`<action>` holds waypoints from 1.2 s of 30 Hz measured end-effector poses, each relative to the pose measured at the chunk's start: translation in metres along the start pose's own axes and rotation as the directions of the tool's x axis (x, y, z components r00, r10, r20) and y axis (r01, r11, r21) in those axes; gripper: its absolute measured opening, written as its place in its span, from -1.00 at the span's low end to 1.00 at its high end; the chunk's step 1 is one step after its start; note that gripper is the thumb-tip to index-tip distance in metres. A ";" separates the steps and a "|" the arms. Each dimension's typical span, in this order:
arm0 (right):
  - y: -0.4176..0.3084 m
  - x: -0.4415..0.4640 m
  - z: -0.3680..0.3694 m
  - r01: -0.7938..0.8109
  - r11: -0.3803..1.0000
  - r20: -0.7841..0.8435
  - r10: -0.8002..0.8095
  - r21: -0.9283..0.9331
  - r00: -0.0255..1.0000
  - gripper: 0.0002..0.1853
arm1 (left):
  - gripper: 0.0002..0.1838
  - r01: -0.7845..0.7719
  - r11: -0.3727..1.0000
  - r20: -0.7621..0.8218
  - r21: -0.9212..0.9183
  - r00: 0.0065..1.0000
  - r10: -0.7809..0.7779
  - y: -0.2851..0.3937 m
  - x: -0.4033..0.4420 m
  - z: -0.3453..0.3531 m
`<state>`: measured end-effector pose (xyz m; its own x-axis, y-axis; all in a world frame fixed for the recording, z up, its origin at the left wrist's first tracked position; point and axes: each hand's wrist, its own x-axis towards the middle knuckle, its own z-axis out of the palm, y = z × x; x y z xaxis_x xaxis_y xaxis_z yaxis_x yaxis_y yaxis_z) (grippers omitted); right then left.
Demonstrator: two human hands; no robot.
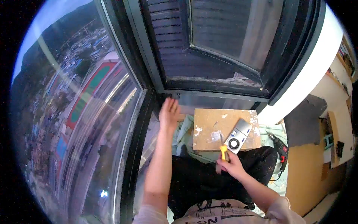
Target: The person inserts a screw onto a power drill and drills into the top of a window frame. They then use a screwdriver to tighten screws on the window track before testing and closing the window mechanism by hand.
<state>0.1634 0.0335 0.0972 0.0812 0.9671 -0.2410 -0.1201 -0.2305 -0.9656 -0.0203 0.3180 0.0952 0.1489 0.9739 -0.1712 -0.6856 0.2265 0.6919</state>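
Observation:
My left hand [170, 112] is raised at the lower corner of the dark window frame [216, 88], its fingers spread a little and nothing seen in them. A screwdriver with a yellow handle [223, 150] is held in my right hand [232, 166], its shaft pointing up over the near edge of a wooden board [205, 128]. Just beside the screwdriver, a silver device with a round black dial [238, 135] lies tilted on the board's right part. White paint-like marks and a small thin piece [215, 123] show on the board.
A black and red power drill [280, 151] lies on pale green cloth [279, 175] to the right. My crossed legs in black trousers [194, 171] are below the board. Large window glass [89, 112] stands at the left, with roads far below. A white wall edge rises at the right.

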 end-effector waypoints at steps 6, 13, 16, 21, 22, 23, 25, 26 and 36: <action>0.042 -0.083 -0.061 -0.126 0.981 -0.205 0.154 0.145 0.967 -0.83 | -0.40 0.086 0.992 -0.126 -0.094 0.987 -0.097 0.005 0.056 0.014; 0.076 -0.109 -0.083 -0.159 0.980 -0.322 0.190 0.120 0.927 -0.84 | -0.31 0.005 0.998 -0.065 -0.058 0.998 -0.009 -0.016 0.062 0.001; 0.089 -0.109 -0.090 -0.150 0.984 -0.352 0.174 0.094 0.920 -0.84 | -0.28 -0.032 0.996 -0.132 -0.078 0.991 0.022 -0.020 0.072 -0.007; 0.102 -0.102 -0.096 -0.169 0.980 -0.347 0.195 0.105 0.917 -0.84 | -0.25 -0.121 0.980 -0.177 -0.159 0.980 0.092 -0.015 0.082 -0.016; 0.104 -0.102 -0.096 -0.164 0.981 -0.340 0.190 0.103 0.921 -0.84 | -0.27 -0.102 0.974 -0.161 -0.201 0.984 0.069 -0.017 0.085 -0.021; 0.107 -0.101 -0.097 -0.166 0.981 -0.339 0.191 0.103 0.921 -0.84 | -0.27 -0.102 0.974 -0.163 -0.201 0.984 0.069 -0.020 0.088 -0.023; 0.114 -0.101 -0.100 -0.172 0.985 -0.351 0.162 0.004 0.922 -0.85 | -0.40 -0.115 0.955 -0.173 -0.272 0.982 0.069 -0.024 0.091 -0.023; 0.117 -0.103 -0.102 -0.168 0.986 -0.347 0.158 0.001 0.924 -0.85 | -0.40 -0.122 0.954 -0.173 -0.273 0.982 0.075 -0.026 0.091 -0.024; 0.136 -0.105 -0.106 0.069 0.956 -0.292 -0.156 -0.286 0.944 -0.88 | -0.61 -0.677 -0.231 0.501 0.699 0.233 0.833 0.107 -0.001 0.107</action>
<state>0.2431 -0.1108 -0.0191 0.3844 0.9171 -0.1055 0.1742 -0.1843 -0.9673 -0.0170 0.3429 0.2442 -0.1793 0.4229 0.8883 0.5558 -0.7015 0.4461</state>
